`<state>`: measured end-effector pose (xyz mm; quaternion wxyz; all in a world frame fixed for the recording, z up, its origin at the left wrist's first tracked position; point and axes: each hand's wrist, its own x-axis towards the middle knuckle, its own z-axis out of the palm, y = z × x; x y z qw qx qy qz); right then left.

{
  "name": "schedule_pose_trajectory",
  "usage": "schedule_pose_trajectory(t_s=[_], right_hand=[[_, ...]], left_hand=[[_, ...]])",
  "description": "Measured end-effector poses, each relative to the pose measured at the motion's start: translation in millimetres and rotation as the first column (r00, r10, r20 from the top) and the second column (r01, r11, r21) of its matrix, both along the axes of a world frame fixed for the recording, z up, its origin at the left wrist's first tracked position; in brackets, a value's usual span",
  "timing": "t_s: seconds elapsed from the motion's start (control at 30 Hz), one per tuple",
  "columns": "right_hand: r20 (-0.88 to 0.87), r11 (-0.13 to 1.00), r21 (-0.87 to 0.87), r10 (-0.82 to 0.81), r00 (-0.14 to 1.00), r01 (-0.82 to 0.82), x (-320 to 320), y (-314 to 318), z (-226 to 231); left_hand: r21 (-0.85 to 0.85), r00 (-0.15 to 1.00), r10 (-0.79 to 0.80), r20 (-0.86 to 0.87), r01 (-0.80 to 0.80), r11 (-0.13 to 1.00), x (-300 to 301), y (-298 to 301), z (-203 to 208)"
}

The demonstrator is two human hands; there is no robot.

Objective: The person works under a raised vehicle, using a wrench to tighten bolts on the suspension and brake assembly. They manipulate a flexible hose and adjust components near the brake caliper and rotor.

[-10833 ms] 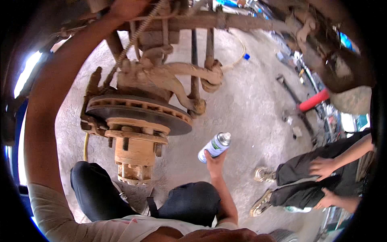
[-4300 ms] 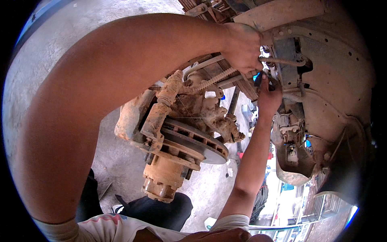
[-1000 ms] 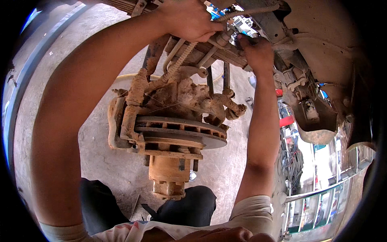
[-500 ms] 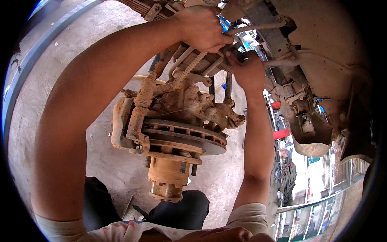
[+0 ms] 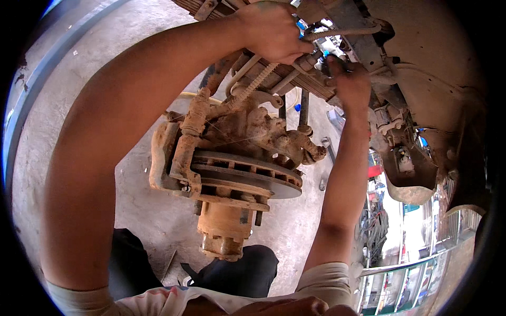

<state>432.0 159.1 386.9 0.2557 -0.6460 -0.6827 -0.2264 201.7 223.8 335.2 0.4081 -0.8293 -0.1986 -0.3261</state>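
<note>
Hands: since half a second ago, our right hand (image 5: 350,85) has drawn a little away from our left hand (image 5: 274,34), widening the gap between them.
Blue bar: we see it (image 5: 16,116) curving along the far left, beside the concrete floor (image 5: 139,210).
Caliper: rusty and dusty, this one (image 5: 162,158) stands at the left edge of the brake disc (image 5: 274,187).
Hub: caked in tan dirt, it (image 5: 225,218) juts from the disc toward our dark-trousered knees (image 5: 247,274).
Ribbed hose: it (image 5: 255,84) slants up and right toward our left hand.
Left grip: fingers curl downward; we cannot tell what they clamp.
Metal fitting: it (image 5: 314,58) sits at upper centre, between our two hands and just beside the left fingertips.
Right grip: thumb up, fingers bent around the far side; we cannot tell whether they close on anything.
Body panel: brown with dirt, it (image 5: 432,47) fills the upper right.
Rack: shelving (image 5: 395,268) stands below it.
</note>
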Motion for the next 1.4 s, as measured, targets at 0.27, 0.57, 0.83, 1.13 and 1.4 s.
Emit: schedule_pose_trajectory(t_s=[0.27, 0.57, 0.83, 1.13, 1.4], right_hand=[[0.021, 0.999, 0.021, -0.037, 0.999, 0.037, -11.2, -8.8, -23.6], [-0.122, 0.998, 0.059, 0.007, 0.993, 0.000, 21.2, -1.5, -19.7], [0.014, 0.983, 0.157, 0.094, 0.995, -0.095, 14.9, -9.5, -39.3], [0.163, 0.978, 0.091, 0.172, 0.971, -0.189, 23.3, -11.7, -21.2], [0.164, 0.995, 0.096, 0.001, 0.987, -0.017, -5.5, -8.9, -20.0]], left_hand=[[0.061, 0.994, -0.103, -0.042, 0.106, 0.993, 1.8, 11.4, 5.5], [0.079, 0.988, -0.143, 0.048, 0.139, 0.987, 12.7, 17.5, -7.4], [0.091, 0.991, -0.106, 0.078, 0.098, 0.991, 5.3, 9.8, -8.1], [0.052, 0.998, -0.055, 0.031, 0.053, 0.997, 4.2, 2.0, 1.4], [0.081, 0.995, -0.093, 0.040, 0.090, 0.993, 5.6, 2.6, 5.2]])
